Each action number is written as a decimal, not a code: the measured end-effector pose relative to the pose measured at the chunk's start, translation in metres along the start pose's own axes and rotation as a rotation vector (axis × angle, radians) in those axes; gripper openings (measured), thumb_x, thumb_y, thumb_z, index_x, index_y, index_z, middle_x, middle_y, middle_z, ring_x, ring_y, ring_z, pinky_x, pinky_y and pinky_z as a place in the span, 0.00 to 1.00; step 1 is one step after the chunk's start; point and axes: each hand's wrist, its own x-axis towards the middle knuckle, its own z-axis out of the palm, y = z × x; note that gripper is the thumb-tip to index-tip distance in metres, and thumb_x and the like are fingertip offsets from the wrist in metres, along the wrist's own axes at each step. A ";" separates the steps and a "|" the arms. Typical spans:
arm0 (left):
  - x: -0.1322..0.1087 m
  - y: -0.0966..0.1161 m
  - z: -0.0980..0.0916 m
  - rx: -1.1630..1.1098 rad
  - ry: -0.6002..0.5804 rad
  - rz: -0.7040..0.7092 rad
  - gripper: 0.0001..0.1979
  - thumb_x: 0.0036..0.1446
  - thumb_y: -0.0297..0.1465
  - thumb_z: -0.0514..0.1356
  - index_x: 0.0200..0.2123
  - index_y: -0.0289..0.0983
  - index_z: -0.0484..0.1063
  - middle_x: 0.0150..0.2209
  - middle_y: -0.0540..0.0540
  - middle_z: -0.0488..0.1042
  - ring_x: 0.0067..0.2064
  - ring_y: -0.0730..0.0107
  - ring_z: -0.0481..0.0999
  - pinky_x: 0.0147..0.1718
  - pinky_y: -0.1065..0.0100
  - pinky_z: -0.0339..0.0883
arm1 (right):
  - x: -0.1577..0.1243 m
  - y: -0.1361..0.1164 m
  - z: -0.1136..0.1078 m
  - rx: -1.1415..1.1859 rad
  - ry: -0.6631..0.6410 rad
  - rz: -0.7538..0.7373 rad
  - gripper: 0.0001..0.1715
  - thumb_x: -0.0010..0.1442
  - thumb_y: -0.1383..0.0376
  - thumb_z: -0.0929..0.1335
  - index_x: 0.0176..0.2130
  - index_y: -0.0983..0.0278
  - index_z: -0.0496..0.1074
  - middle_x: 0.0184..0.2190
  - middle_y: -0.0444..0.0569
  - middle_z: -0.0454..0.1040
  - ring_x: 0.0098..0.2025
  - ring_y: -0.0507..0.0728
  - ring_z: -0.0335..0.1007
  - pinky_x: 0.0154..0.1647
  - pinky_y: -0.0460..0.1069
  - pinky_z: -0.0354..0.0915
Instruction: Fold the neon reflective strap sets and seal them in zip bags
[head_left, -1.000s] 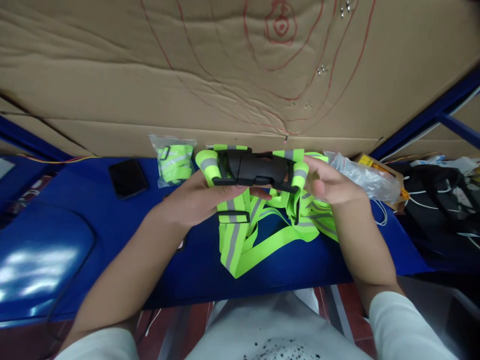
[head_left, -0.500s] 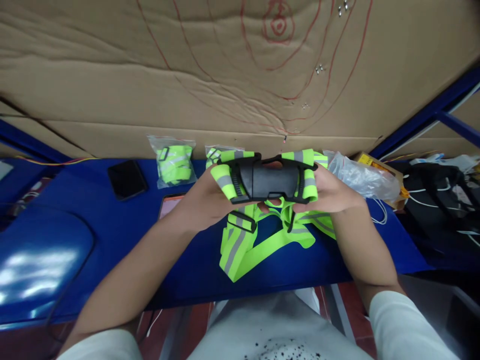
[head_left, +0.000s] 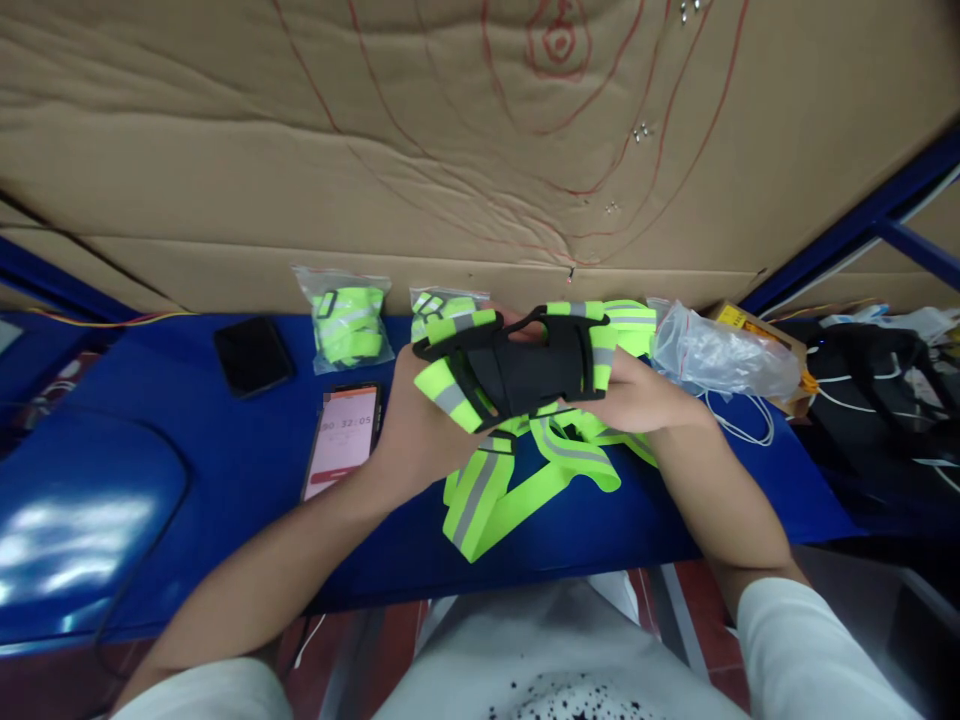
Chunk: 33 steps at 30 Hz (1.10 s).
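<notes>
A black plastic buckle (head_left: 529, 368), its two halves joined, is held up above the table between my hands. Neon-yellow reflective strap with a grey stripe loops through both ends of it. My left hand (head_left: 427, 415) grips the left end from behind and below, and my right hand (head_left: 634, 393) grips the right end; most fingers are hidden behind the buckle. The rest of the reflective strap (head_left: 476, 510) hangs down and lies in loose loops on the blue table, with a black slider (head_left: 495, 445) on it just below my left hand.
Along the back of the blue table (head_left: 187, 480) lie bagged reflective straps (head_left: 349, 325) and a clear plastic bag (head_left: 724, 355) by a small box. At the left are a dark phone (head_left: 253, 357) and a phone showing a timer (head_left: 345, 435). Cardboard (head_left: 300, 170) rises behind.
The buckle has tilted, its left end now lower and turned. Both hands have shifted slightly left with it, and the timer phone is less covered by my left arm.
</notes>
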 end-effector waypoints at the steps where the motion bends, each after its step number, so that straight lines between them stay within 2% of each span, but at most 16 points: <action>1: 0.001 0.000 0.001 0.024 0.028 -0.024 0.18 0.51 0.33 0.75 0.47 0.43 0.82 0.51 0.46 0.83 0.57 0.52 0.79 0.66 0.52 0.66 | 0.000 0.002 0.001 -0.008 0.029 0.011 0.23 0.62 0.49 0.74 0.51 0.58 0.81 0.51 0.49 0.82 0.63 0.61 0.73 0.68 0.56 0.66; 4: 0.009 0.001 0.003 0.001 0.022 -0.093 0.19 0.47 0.32 0.77 0.45 0.43 0.82 0.49 0.46 0.84 0.55 0.51 0.80 0.64 0.51 0.69 | 0.000 0.006 0.005 -0.058 0.115 0.064 0.25 0.64 0.47 0.72 0.53 0.58 0.80 0.51 0.48 0.82 0.64 0.61 0.71 0.69 0.56 0.66; 7: 0.015 0.003 0.005 -0.033 -0.121 -0.077 0.18 0.50 0.33 0.75 0.46 0.41 0.81 0.48 0.46 0.83 0.55 0.52 0.80 0.63 0.50 0.69 | 0.002 0.006 0.008 -0.100 0.190 0.116 0.26 0.69 0.46 0.67 0.58 0.56 0.77 0.53 0.49 0.81 0.67 0.60 0.69 0.70 0.55 0.64; 9: 0.017 0.001 0.006 -0.025 -0.166 -0.088 0.20 0.50 0.35 0.76 0.48 0.41 0.81 0.49 0.46 0.83 0.56 0.52 0.79 0.64 0.50 0.67 | 0.003 0.004 0.009 -0.134 0.222 0.131 0.26 0.72 0.47 0.63 0.60 0.55 0.76 0.55 0.49 0.80 0.69 0.58 0.67 0.71 0.55 0.62; 12: 0.017 -0.008 0.003 -0.032 -0.088 -0.124 0.21 0.49 0.36 0.77 0.46 0.42 0.81 0.49 0.46 0.83 0.55 0.52 0.79 0.63 0.52 0.67 | 0.004 -0.003 0.006 -0.225 0.211 0.084 0.24 0.69 0.49 0.68 0.59 0.54 0.76 0.62 0.50 0.75 0.72 0.60 0.61 0.74 0.58 0.58; 15: 0.017 -0.019 0.000 -0.029 0.004 -0.120 0.21 0.46 0.36 0.78 0.45 0.42 0.82 0.49 0.46 0.83 0.54 0.52 0.80 0.63 0.53 0.67 | 0.001 -0.016 -0.001 -0.269 0.247 0.048 0.34 0.59 0.51 0.77 0.61 0.55 0.74 0.70 0.52 0.66 0.75 0.64 0.56 0.76 0.60 0.54; 18: 0.017 -0.026 0.000 -0.030 0.029 -0.159 0.21 0.47 0.36 0.78 0.45 0.42 0.81 0.47 0.47 0.83 0.53 0.53 0.79 0.62 0.54 0.68 | -0.003 -0.028 -0.004 -0.200 0.321 0.106 0.42 0.58 0.50 0.78 0.66 0.54 0.69 0.69 0.51 0.67 0.73 0.66 0.60 0.71 0.60 0.63; 23: 0.010 -0.036 0.013 -0.232 -0.010 -0.341 0.29 0.42 0.35 0.79 0.49 0.40 0.79 0.51 0.46 0.82 0.54 0.54 0.79 0.58 0.55 0.71 | -0.004 -0.028 0.000 -0.133 0.369 0.224 0.32 0.58 0.55 0.78 0.59 0.58 0.74 0.56 0.48 0.79 0.58 0.63 0.76 0.63 0.59 0.72; 26: 0.007 -0.039 0.019 -0.396 -0.115 -0.440 0.30 0.41 0.32 0.80 0.50 0.41 0.80 0.52 0.46 0.82 0.54 0.53 0.80 0.56 0.56 0.74 | -0.004 -0.029 0.001 -0.131 0.380 0.229 0.29 0.56 0.57 0.80 0.54 0.61 0.76 0.52 0.48 0.81 0.53 0.62 0.78 0.60 0.59 0.74; 28: 0.006 -0.039 0.021 -0.504 -0.251 -0.481 0.25 0.45 0.33 0.78 0.48 0.40 0.81 0.50 0.45 0.83 0.54 0.52 0.81 0.55 0.55 0.74 | -0.004 -0.035 0.001 -0.177 0.401 0.215 0.27 0.57 0.58 0.79 0.54 0.60 0.77 0.52 0.48 0.81 0.54 0.63 0.78 0.61 0.60 0.75; 31: 0.006 -0.038 0.021 -0.632 -0.480 -0.523 0.17 0.53 0.37 0.74 0.44 0.38 0.82 0.46 0.40 0.84 0.51 0.49 0.84 0.53 0.52 0.76 | -0.008 -0.044 0.001 -0.329 0.479 0.152 0.21 0.62 0.58 0.76 0.54 0.57 0.78 0.53 0.47 0.80 0.58 0.64 0.76 0.63 0.62 0.74; 33: 0.007 -0.040 0.018 -0.643 -0.521 -0.536 0.18 0.53 0.40 0.73 0.44 0.38 0.82 0.43 0.39 0.85 0.49 0.47 0.84 0.50 0.52 0.77 | -0.011 -0.047 0.002 -0.462 0.506 0.077 0.17 0.65 0.59 0.74 0.53 0.54 0.79 0.54 0.46 0.80 0.59 0.64 0.75 0.65 0.62 0.72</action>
